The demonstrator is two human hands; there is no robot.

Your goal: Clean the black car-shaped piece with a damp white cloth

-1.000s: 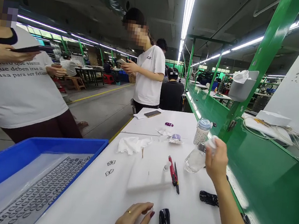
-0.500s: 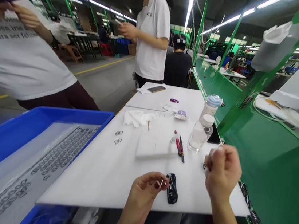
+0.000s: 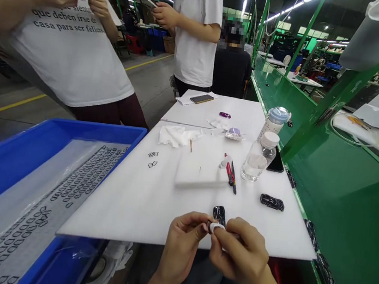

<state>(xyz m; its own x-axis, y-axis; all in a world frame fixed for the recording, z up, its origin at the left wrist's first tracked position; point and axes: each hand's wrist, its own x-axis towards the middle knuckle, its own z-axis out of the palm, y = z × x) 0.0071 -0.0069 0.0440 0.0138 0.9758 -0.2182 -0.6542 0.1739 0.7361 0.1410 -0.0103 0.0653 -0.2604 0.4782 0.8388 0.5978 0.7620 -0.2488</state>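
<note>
Both hands meet at the near edge of the white table [image 3: 140, 200]. My left hand [image 3: 183, 241] pinches a tiny dark part between thumb and forefinger. My right hand [image 3: 239, 253] presses a small white pad [image 3: 216, 228] against that part. A glossy black piece [image 3: 220, 212] lies on the table just beyond my fingers. A second black piece [image 3: 272, 202] rests to the right. Farther back stand a clear bottle with a white cap [image 3: 258, 160], a red-handled cutter [image 3: 230, 174] and a white foam block [image 3: 199, 171].
A blue tray [image 3: 33, 158] with a sheet of several small black shapes sits at the left. Two people in white shirts stand at the left and behind the table, each holding a phone. A green rail [image 3: 327, 179] runs along the right. A white cloth [image 3: 176, 135] lies farther back.
My right hand set the clear bottle down by the cutter and came back holding a white pad. It now meets my left hand. The view has tilted down.
</note>
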